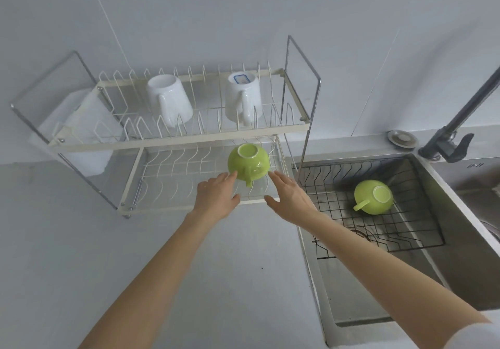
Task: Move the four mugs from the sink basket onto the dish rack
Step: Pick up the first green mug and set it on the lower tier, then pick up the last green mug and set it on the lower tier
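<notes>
You have three of the four mugs on the dish rack [295,125] already: two white mugs [170,99] [243,97] stand upside down on the upper tier, handles toward you, so they drain through the wires. The green mug [249,162] sits inverted at the right end of the lower tier, its handle pointing at you. Your left hand [216,199] and right hand [289,199] flank it, fingers spread wide, each grip loose and holding nothing; the left fingertips [230,176] reach the mug's rim near the handle, though whether they touch it cannot be told, and the right ones lie just beside it. That reads as steadying or releasing, judging by the open palms. The last green mug [374,197] lies on its side in the sink basket [405,240], handle toward you and left, well apart from both hands. Your right hand is the nearer one for it. Expect it to roll a little on the wires, so take it by the handle or body firmly. The desk [162,254] below the rack is bare.
</notes>
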Demonstrator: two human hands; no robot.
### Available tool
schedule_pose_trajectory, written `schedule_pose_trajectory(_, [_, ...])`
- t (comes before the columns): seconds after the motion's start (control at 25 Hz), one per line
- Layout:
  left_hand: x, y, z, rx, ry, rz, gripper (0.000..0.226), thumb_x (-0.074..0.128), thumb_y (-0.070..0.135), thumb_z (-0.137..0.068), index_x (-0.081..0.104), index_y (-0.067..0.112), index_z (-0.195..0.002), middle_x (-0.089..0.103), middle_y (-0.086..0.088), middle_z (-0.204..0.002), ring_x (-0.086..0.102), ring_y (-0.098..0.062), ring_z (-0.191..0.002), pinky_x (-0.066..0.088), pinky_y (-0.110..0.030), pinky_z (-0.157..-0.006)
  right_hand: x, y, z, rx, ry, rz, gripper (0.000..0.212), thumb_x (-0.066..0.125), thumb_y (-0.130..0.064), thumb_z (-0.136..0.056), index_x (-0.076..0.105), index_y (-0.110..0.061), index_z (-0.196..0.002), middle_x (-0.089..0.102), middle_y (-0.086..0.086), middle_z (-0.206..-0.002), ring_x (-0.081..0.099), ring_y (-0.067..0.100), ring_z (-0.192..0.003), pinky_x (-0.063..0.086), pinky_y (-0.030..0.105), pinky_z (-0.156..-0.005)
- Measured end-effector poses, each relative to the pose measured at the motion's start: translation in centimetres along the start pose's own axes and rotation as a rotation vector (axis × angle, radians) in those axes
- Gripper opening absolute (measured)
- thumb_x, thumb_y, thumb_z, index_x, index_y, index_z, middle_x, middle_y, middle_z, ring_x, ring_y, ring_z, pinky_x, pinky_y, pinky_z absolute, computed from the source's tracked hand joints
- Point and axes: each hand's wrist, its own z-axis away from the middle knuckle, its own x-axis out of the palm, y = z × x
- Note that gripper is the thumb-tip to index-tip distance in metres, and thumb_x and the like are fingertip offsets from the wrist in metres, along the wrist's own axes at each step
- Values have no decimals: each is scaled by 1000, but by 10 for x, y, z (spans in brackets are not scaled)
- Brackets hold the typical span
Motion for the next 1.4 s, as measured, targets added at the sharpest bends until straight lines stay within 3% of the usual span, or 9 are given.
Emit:
schedule_pose_trajectory(0.24, [16,37,42,107,94,-46,49,39,32,-90,33,17,-137,48,-4,-138,46,-26,-125,33,-39,-101,-7,30,54,-9,68,95,57,45,-30,-93,25,-16,-145,27,5,-155,18,20,-145,15,35,-118])
schedule_pose_trajectory(0.36, [26,64,47,150,63,-31,49,38,32,-90,35,16,-136,47,-3,-140,42,-23,-129,32,-38,-104,-8,59,78,45,74,89,56,45,-29,-93,27,-17,-144,26,4,-155,16,19,-145,12,35,-119])
schedule_pose_trajectory(0.64, [47,143,33,216,-19,29,50,38,32,-90,32,17,-138,45,-4,-141,44,-24,-127,33,-39,-103,-28,138,105,171,31,31,58,46,-31,-92,28,-14,-144,29,6,-154,19,21,-145,16,36,-118])
schedule_pose_trajectory(0.96, [77,236,-6,166,-108,64,59,38,41,-90,21,18,-142,34,-4,-149,36,-23,-134,30,-42,-110,-62,228,102,220,-5,-38,56,47,-30,-92,32,-11,-142,38,7,-148,32,23,-138,27,35,-113])
schedule_pose_trajectory(1.4, [107,316,-70,86,-227,80,62,42,41,-90,22,15,-142,36,-6,-147,39,-24,-132,36,-43,-104,-75,321,68,353,-151,-302,58,48,-29,-92,29,-9,-143,35,12,-150,31,27,-139,29,38,-112])
